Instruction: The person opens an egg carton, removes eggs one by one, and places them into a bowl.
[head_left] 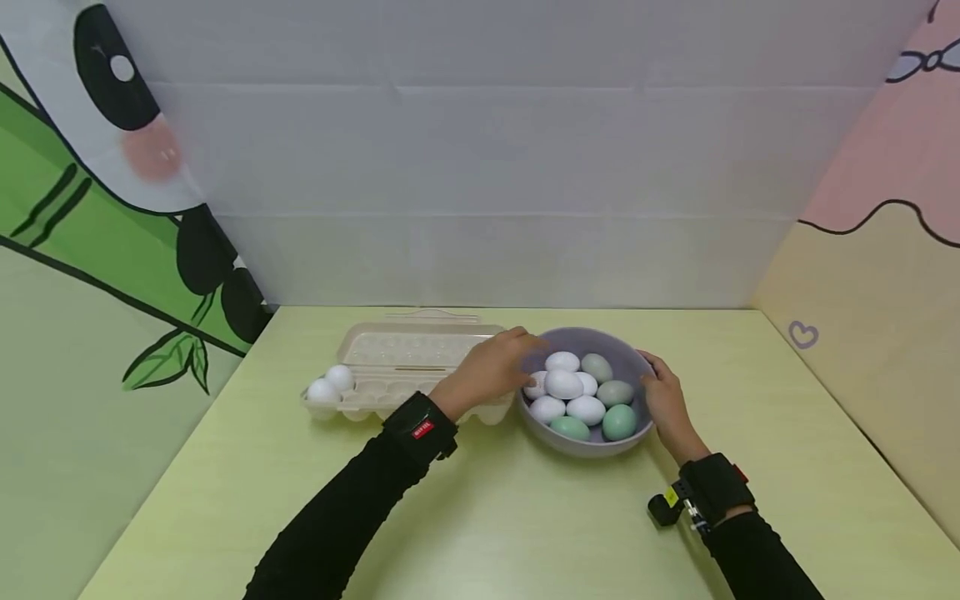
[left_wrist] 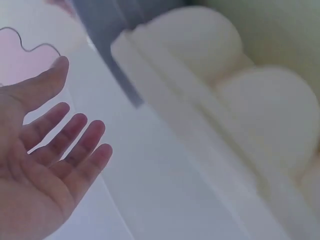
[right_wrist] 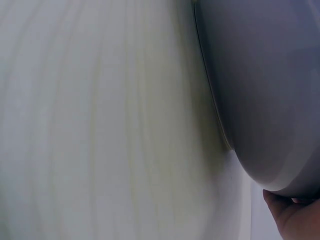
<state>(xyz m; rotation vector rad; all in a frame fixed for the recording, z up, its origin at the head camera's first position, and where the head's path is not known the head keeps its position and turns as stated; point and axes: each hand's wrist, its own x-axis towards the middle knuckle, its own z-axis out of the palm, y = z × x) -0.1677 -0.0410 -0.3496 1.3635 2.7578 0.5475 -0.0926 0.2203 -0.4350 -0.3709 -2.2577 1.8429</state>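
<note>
A grey-purple bowl (head_left: 588, 447) stands on the table with several white, grey and green eggs inside. Its right rim is gripped by my right hand (head_left: 667, 402); in the right wrist view, the thumb and fingers meet the edge of the bowl (right_wrist: 270, 100). Over the bowl's left side reaches my left hand (head_left: 495, 371), close to the white eggs (head_left: 563, 384). In the left wrist view that hand's fingers are spread, gently bent, and hold nothing. An opened egg carton (head_left: 420, 342) lies left of the bowl, partly hidden behind the left hand. Two white eggs (head_left: 332, 384) sit at its left end.
The pale yellow table (head_left: 510, 525) runs back to a white wall (head_left: 480, 167). Painted side panels flank the table, with a green leaf picture on the left panel (head_left: 172, 358). A small black camera (head_left: 663, 510) sticks out from the right wrist strap.
</note>
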